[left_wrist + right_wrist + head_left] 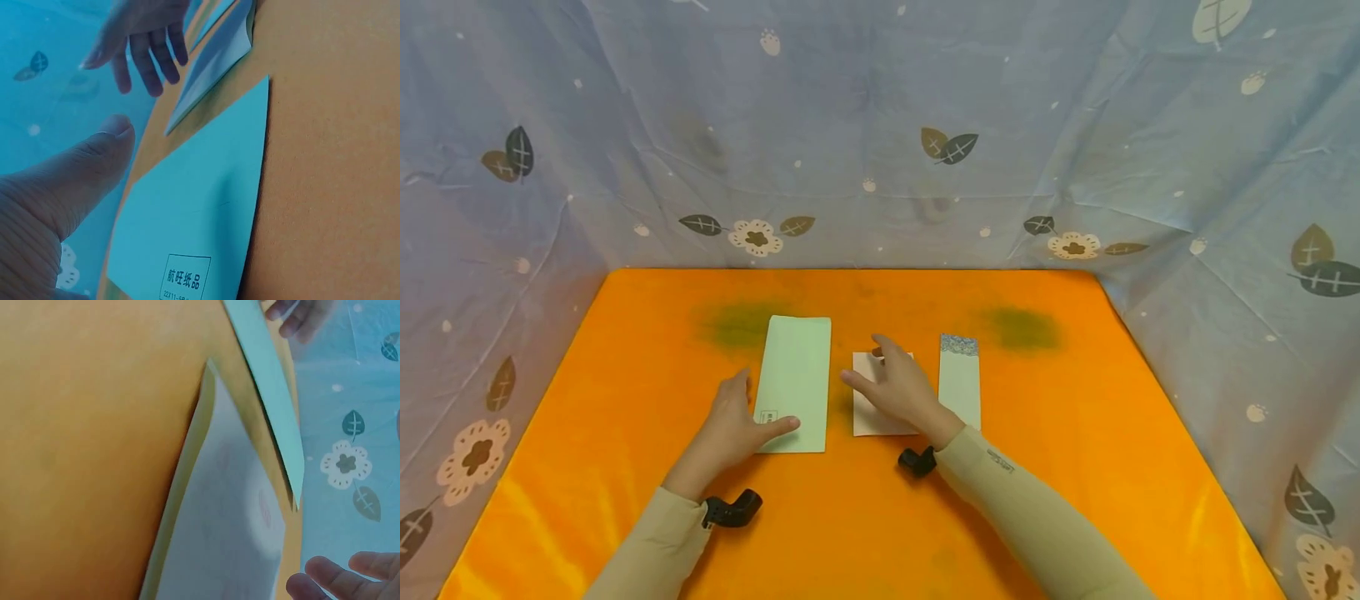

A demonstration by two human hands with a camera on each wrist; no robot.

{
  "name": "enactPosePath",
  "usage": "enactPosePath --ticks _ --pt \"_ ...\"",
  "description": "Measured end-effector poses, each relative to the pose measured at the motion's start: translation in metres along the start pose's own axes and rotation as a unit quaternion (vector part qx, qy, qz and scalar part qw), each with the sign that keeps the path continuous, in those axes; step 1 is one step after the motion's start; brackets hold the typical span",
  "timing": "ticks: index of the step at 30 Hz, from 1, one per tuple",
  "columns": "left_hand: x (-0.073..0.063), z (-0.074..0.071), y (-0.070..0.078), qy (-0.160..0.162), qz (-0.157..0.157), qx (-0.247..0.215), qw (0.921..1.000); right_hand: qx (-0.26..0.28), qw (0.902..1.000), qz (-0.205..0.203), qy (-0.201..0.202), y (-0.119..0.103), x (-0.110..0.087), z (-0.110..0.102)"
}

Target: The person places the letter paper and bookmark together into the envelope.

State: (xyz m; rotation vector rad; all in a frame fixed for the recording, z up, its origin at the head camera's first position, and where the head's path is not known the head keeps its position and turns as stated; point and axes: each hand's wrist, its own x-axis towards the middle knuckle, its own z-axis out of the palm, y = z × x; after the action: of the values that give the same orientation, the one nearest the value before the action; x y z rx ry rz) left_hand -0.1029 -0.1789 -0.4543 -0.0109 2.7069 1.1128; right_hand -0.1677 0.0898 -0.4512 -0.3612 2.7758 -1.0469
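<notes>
A pale green envelope (797, 375) lies flat, long side pointing away from me, with a small printed box near its lower left corner. My left hand (730, 425) is at its left edge, thumb stretched over its lower part; contact is unclear. In the left wrist view the thumb (87, 178) is straight and apart from the envelope (194, 194). My right hand (898, 387) hovers over a whitish square paper (880, 422), fingers spread, holding nothing. The right wrist view shows this paper (219, 506) with a raised edge, perhaps folded or layered, and fingers (337, 578) beyond it.
Right of the square paper lies a narrow white paper piece (959, 383) with a blue-grey patterned band at its far end, partly behind my right wrist. Everything lies on an orange table cover (835, 525). Blue patterned curtains (865, 125) surround the back and sides.
</notes>
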Motion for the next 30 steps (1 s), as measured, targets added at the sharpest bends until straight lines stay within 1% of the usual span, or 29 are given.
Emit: enactPosePath --ticks 3,6,12,18,23,30 --pt "0.0 0.0 0.0 -0.003 -0.005 0.005 1.0 0.047 0.9987 0.018 -0.01 -0.002 0.003 0.003" --pt "0.0 0.001 -0.001 -0.009 -0.011 0.005 0.9999 0.089 0.9954 0.034 -0.015 -0.002 0.006 0.005" --pt "0.0 0.002 -0.003 -0.012 -0.017 0.002 0.9998 0.156 0.9864 0.048 -0.017 -0.003 0.011 0.007" --pt "-0.001 0.001 -0.004 -0.008 -0.022 -0.004 0.9997 0.188 0.9804 0.052 -0.029 -0.009 0.02 0.014" --pt "-0.001 0.002 -0.006 -0.001 -0.023 -0.006 0.9997 0.219 0.9734 0.053 -0.042 -0.013 0.022 0.02" --pt "0.002 0.003 -0.008 0.002 -0.018 -0.002 0.9998 0.22 0.972 0.066 -0.052 -0.016 0.026 0.025"
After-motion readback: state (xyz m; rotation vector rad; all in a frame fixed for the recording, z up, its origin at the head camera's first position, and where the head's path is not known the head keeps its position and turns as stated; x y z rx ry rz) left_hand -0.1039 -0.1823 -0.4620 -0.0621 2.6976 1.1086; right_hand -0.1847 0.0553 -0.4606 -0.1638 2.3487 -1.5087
